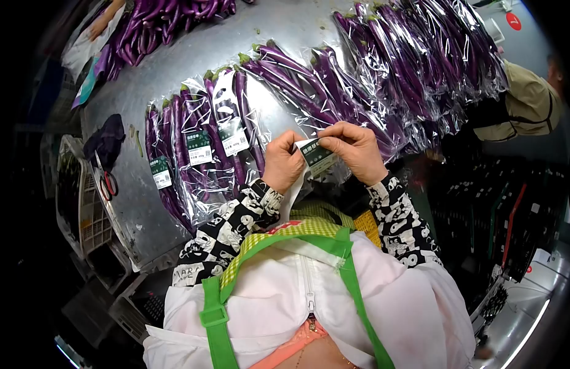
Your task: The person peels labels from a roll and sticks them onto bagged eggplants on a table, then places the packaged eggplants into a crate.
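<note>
The left grip (pixel 284 161) and right grip (pixel 357 149) are both pinched closed on the printed label (pixel 319 157), apparently to keep it controlled, while bagged eggplants (pixel 190 117) lie left of them on the metal surface (pixel 174 71), labels upward, seemingly for easy reading.

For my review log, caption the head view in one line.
Left hand and right hand hold a label near bagged eggplants.

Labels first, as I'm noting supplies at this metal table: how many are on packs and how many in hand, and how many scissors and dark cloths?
Labels on packs: 3
Label held by left hand and right hand: 1
Scissors: 1
Dark cloth: 1
Total: 6
</note>
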A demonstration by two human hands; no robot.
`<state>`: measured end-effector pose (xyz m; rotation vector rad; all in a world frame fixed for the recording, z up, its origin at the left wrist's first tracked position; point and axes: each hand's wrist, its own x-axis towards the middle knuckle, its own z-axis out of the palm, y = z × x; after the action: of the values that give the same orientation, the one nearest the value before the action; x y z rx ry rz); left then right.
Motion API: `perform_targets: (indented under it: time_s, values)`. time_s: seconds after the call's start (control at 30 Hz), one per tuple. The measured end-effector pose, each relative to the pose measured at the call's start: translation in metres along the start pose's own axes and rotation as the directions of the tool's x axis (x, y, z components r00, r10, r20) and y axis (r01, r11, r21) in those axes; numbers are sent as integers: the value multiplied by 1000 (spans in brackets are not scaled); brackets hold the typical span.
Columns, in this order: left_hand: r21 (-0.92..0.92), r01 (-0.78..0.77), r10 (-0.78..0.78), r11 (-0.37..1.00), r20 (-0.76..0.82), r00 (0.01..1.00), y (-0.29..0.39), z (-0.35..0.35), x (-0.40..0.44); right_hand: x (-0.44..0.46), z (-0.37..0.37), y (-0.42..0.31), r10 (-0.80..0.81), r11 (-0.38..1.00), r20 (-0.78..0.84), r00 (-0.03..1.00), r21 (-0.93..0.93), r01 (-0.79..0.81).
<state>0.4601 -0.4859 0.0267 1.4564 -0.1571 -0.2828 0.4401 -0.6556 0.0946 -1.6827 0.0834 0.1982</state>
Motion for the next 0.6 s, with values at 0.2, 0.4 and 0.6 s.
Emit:
perform_targets:
  time_s: [0.2,0.4,0.6]
  values:
    - [581,75,-194,811,145,970,-4,-27,-4,42,-16,6,-164,981,-196,967,68,180]
    - [655,-351,327,669,164,931,19,-12,22,86,-52,-37,-224,881,-398,889,307,359]
    - [430,-765,487,480,595,640,-20,56,63,125,-58,-35,-114,916,-112,987,373,148]
